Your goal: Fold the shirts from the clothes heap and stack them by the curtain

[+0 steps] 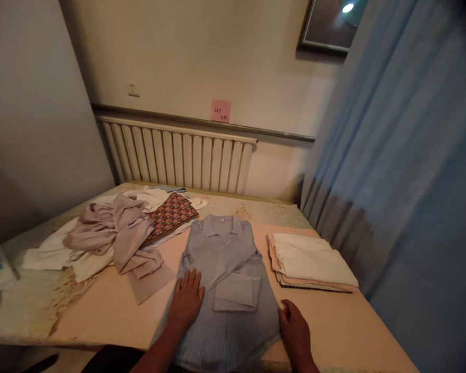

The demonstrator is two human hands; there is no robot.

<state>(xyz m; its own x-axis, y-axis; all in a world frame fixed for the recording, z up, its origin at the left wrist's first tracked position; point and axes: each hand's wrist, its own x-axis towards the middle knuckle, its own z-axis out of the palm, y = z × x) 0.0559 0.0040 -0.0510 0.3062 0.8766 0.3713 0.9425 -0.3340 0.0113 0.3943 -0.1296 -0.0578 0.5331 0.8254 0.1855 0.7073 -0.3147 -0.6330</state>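
A grey-blue, finely striped shirt [233,331] lies spread on the table, its collar pointing away from me. One sleeve [236,295] is folded across the front, with its cuff end turned sideways. My left hand [186,300] rests flat on the left side of the shirt, fingers stretched out. At the shirt's lower right edge, my right hand [295,329] is curled, with thumb and fingers closed on the fabric there. The shirt's hem runs toward the bottom of the view and is partly cut off.
A loose heap of clothes, with a mauve garment [116,228] and a red patterned cloth [173,215], lies to the left. A stack of folded garments [310,259] sits on the right. Behind the table are a radiator [178,155] and, rightward, a blue curtain [373,181].
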